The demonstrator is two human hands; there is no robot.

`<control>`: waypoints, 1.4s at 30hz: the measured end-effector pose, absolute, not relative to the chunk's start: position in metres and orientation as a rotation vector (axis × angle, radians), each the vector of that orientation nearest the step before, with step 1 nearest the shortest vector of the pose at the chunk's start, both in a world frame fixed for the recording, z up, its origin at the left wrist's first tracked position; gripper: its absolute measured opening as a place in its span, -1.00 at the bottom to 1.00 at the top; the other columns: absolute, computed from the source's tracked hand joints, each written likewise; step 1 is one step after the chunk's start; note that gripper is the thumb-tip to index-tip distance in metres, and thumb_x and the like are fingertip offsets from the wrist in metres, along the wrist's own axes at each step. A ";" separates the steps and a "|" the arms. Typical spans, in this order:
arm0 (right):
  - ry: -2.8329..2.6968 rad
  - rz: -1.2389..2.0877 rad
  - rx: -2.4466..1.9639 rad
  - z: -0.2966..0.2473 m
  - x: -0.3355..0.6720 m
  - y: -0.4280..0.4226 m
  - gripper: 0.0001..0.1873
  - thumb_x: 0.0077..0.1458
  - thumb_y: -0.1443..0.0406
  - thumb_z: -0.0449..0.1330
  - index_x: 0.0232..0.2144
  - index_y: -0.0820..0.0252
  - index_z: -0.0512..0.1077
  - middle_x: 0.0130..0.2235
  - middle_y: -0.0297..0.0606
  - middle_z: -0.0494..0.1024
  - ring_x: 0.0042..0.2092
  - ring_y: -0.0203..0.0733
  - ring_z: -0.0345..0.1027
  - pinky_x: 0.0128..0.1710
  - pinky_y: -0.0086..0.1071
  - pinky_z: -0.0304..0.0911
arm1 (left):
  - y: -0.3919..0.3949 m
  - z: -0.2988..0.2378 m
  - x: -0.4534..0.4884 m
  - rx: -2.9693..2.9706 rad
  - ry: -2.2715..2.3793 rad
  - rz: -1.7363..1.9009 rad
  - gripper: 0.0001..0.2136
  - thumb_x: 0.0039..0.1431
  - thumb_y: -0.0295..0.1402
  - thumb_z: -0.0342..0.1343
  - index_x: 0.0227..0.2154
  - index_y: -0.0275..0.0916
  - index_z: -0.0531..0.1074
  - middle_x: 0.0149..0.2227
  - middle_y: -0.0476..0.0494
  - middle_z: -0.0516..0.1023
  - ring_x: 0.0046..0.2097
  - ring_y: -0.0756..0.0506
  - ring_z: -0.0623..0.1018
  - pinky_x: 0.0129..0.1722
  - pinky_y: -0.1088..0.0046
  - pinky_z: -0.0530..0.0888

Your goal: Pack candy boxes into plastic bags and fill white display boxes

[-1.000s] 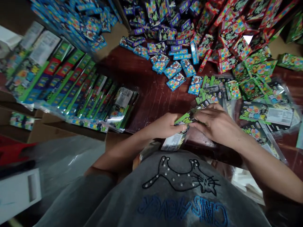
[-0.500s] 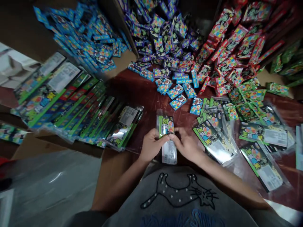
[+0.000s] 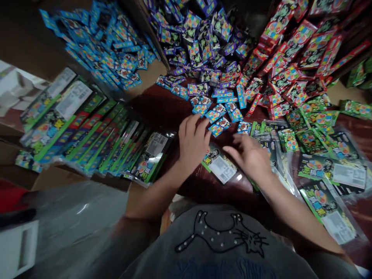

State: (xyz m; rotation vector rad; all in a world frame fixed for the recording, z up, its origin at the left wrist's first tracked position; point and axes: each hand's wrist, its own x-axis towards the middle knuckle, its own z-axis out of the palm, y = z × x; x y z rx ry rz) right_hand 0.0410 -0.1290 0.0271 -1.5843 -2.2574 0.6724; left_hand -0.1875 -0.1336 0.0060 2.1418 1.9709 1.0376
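A flat plastic pouch with a black and green printed card (image 3: 223, 169) lies on the dark red table between my hands. My left hand (image 3: 193, 141) is above the pouch's left side, palm down with its fingers spread. Its fingertips are close to several small blue packets (image 3: 215, 113); whether they touch cannot be made out. My right hand (image 3: 254, 155) is over the right side, thumb apart from the fingers, holding nothing that shows. Just beyond its fingertips is another blue packet (image 3: 244, 127), partly covered by the hand.
Heaps of blue packets (image 3: 116, 50), purple packets (image 3: 203, 42), red packets (image 3: 286, 73) and green packets (image 3: 315, 120) spread across the back. Filled pouches (image 3: 99, 131) stand in a slanted row at left. More flat pouches (image 3: 327, 207) overlap at right.
Both hands have let go of the pouch, which now lies flat on the table. My left hand has moved forward toward the blue packets; my right hand has moved right and forward.
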 end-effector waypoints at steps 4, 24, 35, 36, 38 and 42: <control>-2.462 0.399 -1.542 0.030 0.075 -0.082 -0.01 0.25 -0.08 0.37 0.48 0.39 0.22 0.43 0.26 0.37 0.40 0.49 0.26 0.32 0.29 0.33 | -0.015 0.006 -0.187 2.147 1.854 0.996 -0.66 0.40 -0.41 0.21 0.19 -0.21 0.53 0.28 -0.37 0.53 0.42 -0.44 0.37 0.48 -0.20 0.17; -2.594 0.653 -1.362 0.016 0.171 -0.150 -0.03 0.16 -0.10 0.36 0.48 0.19 0.29 0.31 0.12 0.43 0.27 0.41 0.30 0.29 0.31 0.23 | -0.113 0.006 -0.127 1.939 1.079 0.448 -0.61 0.44 -0.42 0.11 0.25 -0.12 0.59 0.22 -0.19 0.69 0.22 -0.18 0.66 0.28 0.20 0.54; -2.431 0.644 -1.127 0.035 0.118 -0.125 -0.01 0.29 -0.31 0.19 0.47 0.19 0.25 0.39 0.09 0.42 0.39 0.29 0.27 0.42 0.19 0.17 | -0.202 0.027 -0.197 2.482 1.099 -0.009 -0.13 0.14 -0.25 0.49 0.49 -0.03 0.29 0.54 -0.34 0.27 0.52 -0.50 0.28 0.55 -0.28 0.04; -2.461 0.667 -1.117 0.034 0.101 -0.121 -0.01 0.27 -0.33 0.20 0.46 0.19 0.27 0.39 0.08 0.42 0.38 0.31 0.28 0.40 0.22 0.18 | -0.215 0.028 -0.199 2.496 1.137 -0.037 -0.17 0.17 -0.23 0.47 0.48 -0.04 0.31 0.50 -0.36 0.34 0.47 -0.51 0.35 0.53 -0.29 0.08; -2.564 0.707 -1.132 0.033 0.076 -0.116 0.02 0.24 -0.33 0.23 0.45 0.21 0.29 0.42 0.11 0.40 0.38 0.39 0.26 0.37 0.31 0.20 | -0.236 0.034 -0.200 2.485 1.209 -0.086 -0.24 0.21 -0.06 0.43 0.43 -0.06 0.37 0.37 -0.36 0.49 0.36 -0.50 0.45 0.46 -0.26 0.19; -2.874 0.771 -0.992 0.033 0.078 -0.111 0.06 0.26 -0.19 0.29 0.57 0.17 0.09 0.62 0.10 0.04 0.55 0.52 -0.02 0.43 0.44 0.07 | -0.249 0.049 -0.197 2.330 1.407 -0.046 -0.28 0.32 0.18 0.25 0.35 -0.21 0.44 0.26 -0.38 0.55 0.23 -0.45 0.53 0.29 -0.11 0.41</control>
